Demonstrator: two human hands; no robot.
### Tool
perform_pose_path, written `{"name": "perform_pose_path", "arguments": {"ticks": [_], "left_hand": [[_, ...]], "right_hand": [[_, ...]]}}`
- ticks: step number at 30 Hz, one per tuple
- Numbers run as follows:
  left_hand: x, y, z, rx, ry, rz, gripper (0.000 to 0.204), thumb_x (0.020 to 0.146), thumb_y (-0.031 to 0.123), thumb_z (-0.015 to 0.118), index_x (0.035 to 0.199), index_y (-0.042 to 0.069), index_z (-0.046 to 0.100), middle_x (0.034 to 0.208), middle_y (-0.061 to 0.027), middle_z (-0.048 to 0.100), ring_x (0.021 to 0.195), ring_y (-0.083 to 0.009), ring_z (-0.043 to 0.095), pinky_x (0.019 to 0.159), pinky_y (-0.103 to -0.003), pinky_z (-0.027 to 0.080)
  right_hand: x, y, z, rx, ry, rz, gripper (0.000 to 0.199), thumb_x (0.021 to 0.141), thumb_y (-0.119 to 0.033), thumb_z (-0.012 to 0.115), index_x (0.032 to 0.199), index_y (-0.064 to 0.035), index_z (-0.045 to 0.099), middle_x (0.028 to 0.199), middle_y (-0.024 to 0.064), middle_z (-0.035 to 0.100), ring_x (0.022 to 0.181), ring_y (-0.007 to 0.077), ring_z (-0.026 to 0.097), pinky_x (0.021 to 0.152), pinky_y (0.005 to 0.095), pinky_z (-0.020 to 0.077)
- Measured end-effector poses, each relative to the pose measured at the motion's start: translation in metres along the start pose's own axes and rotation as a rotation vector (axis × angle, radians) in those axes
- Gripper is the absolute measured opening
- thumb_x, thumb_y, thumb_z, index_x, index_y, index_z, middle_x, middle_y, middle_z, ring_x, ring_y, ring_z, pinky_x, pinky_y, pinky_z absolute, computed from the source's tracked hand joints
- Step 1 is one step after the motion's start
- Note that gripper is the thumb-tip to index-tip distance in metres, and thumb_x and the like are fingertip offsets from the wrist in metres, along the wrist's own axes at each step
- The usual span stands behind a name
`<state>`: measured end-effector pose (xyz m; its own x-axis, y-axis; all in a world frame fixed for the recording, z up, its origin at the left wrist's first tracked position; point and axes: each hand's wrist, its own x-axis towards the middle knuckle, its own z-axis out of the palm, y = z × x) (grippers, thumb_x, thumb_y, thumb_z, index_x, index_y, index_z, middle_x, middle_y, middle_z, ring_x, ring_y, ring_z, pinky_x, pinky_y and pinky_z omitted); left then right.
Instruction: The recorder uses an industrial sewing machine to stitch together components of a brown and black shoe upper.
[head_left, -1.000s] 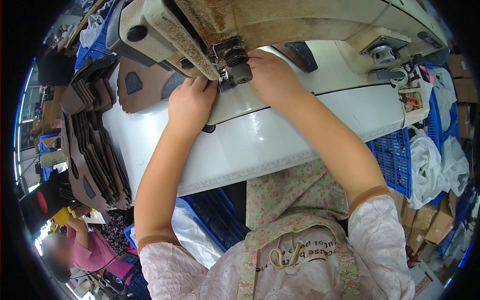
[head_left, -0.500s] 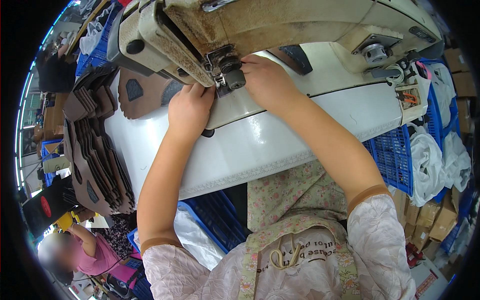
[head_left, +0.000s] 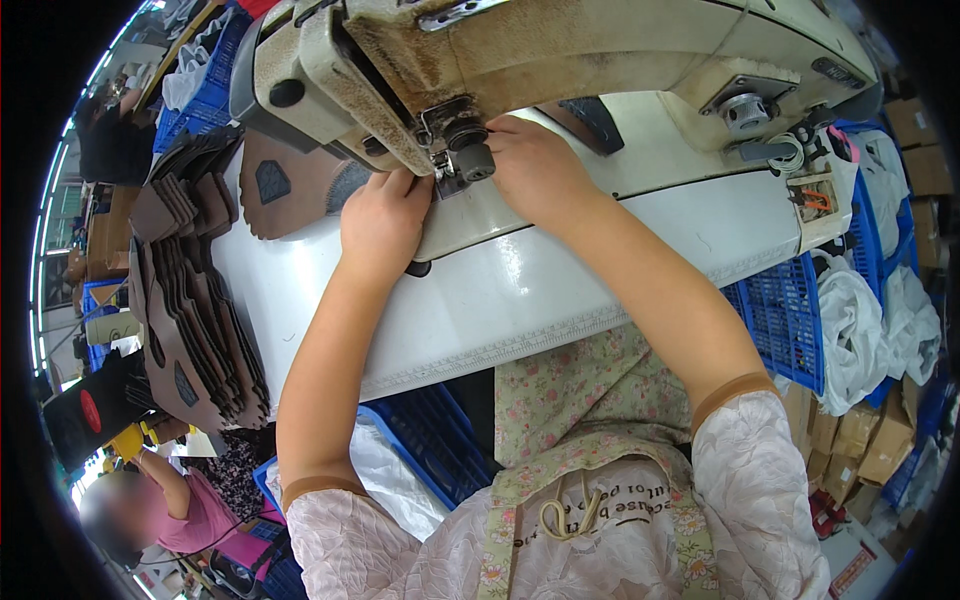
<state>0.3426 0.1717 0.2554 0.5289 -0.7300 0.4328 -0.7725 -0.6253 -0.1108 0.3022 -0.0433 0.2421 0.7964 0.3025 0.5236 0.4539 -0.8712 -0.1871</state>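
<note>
A cream industrial sewing machine (head_left: 600, 55) with worn, stained paint stands across the table. Close to the left of its presser foot (head_left: 447, 182), my left hand (head_left: 385, 215) has its fingers bent together at the edge of a brown, leather-like piece (head_left: 290, 200) with dark patches. My right hand (head_left: 535, 165) is on the other side of the foot, fingers curled in toward the needle area; the fingertips and whatever they grip are partly hidden by the machine. Behind that hand, another brown part with a dark patch (head_left: 590, 122) shows under the machine arm.
Stacked brown cut pieces (head_left: 190, 320) hang along the table's left end. The white table (head_left: 500, 310) has a ruler strip on its front edge. Blue crates (head_left: 780, 320) with white bags stand at right, another blue crate (head_left: 430, 440) below. At lower left is a person in pink (head_left: 205, 510).
The view has shifted slightly, so the machine and hands sit a little farther right. Both hands keep nearly the same pose beside the presser foot.
</note>
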Motion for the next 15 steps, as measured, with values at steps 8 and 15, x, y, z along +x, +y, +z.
{"name": "perform_pose_path", "arguments": {"ticks": [8,15], "left_hand": [[-0.0001,0.0000,0.0000,0.004,0.000,0.001,0.016,0.075,0.008,0.065,0.088,0.013,0.072,0.099,-0.0013,0.067,0.073,-0.0249,0.063,0.061,-0.036,0.053],[-0.0003,-0.0001,-0.0001,-0.005,0.011,-0.007,0.019,0.073,0.006,0.064,0.089,0.013,0.071,0.100,-0.0021,0.067,0.076,-0.0258,0.064,0.063,-0.037,0.053]], "right_hand": [[-0.0005,-0.0012,-0.0015,-0.032,0.005,0.005,0.021,0.083,-0.008,0.055,0.095,-0.0112,0.072,0.108,-0.0022,0.069,0.122,0.0156,0.055,0.094,0.0287,0.0508],[-0.0037,0.0021,0.0043,0.035,0.008,0.014,0.020,0.084,-0.008,0.055,0.094,-0.0100,0.071,0.109,-0.0004,0.069,0.122,0.0157,0.055,0.096,0.0288,0.0500]]}}
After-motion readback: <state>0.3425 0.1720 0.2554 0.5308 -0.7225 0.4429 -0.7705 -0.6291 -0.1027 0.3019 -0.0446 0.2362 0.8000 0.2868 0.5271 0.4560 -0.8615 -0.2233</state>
